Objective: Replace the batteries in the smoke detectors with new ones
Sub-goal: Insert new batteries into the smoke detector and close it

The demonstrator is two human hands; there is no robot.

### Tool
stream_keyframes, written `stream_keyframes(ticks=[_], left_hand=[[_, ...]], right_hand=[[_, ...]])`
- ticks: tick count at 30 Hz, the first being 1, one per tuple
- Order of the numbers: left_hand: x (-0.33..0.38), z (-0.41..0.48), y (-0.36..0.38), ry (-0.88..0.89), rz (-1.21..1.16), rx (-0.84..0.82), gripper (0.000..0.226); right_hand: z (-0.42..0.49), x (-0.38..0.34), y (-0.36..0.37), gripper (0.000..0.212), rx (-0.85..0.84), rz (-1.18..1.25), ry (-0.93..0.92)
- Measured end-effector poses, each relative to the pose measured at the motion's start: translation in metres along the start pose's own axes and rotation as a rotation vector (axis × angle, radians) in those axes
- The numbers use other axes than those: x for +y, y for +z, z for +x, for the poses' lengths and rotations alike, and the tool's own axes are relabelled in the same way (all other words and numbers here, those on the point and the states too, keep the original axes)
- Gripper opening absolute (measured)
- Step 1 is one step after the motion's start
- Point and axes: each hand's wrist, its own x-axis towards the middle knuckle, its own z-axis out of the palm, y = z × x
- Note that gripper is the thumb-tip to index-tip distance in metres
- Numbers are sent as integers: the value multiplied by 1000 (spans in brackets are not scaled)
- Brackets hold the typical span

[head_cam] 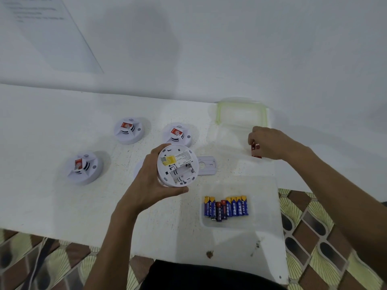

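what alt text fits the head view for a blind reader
A person's left hand holds an upturned smoke detector with its battery bay empty, while the right hand pinches red batteries near a green-rimmed lid. Three more detectors and a tub of blue batteries sit on the table.

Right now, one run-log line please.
left hand holds upturned detector, bay empty | right hand grips red batteries | blue batteries in clear tub

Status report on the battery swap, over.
Left hand grips white round smoke detector, battery bay empty. Right hand pinches red batteries at clear plastic tub. Nothing blocking the blue-and-yellow batteries.
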Motion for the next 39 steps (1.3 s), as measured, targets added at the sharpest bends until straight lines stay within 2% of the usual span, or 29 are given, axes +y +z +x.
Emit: stream_keyframes(ticks=[4,8,11,14,17,19,25,32,35,39], left_hand=[[1,1,-1,11,20,4,98],[4,1,1,8,9,5,98],[6,2,3,7,-7,-2,99],[8,4,6,10,-17,-9,100],[12,7,8,26,-29,-11,99],[14,8,9,41,-33,-10,97],[16,10,11,67,-46,3,94],[9,11,15,51,-47,-16,93],[14,9,13,73,-116,-22,92],[14,8,11,119,-82,2,93]], right_hand=[[-6,3,0,12,110,204,-33],[-18,-10,-8,11,343,430,-50],[-34,-42,-21,12,491,768,-59],[-51,-84,-30,19,526,1100,-120],[-64,-121,-27,18,509,1230,-164],[-71,-140,-22,15,528,1177,-227],[-71,-158,-15,10,642,797,-436],[-64,-158,-15,20,721,257,-671],[-61,-158,-16,26,683,188,-710],[-59,-151,-20,31,666,173,-716]])
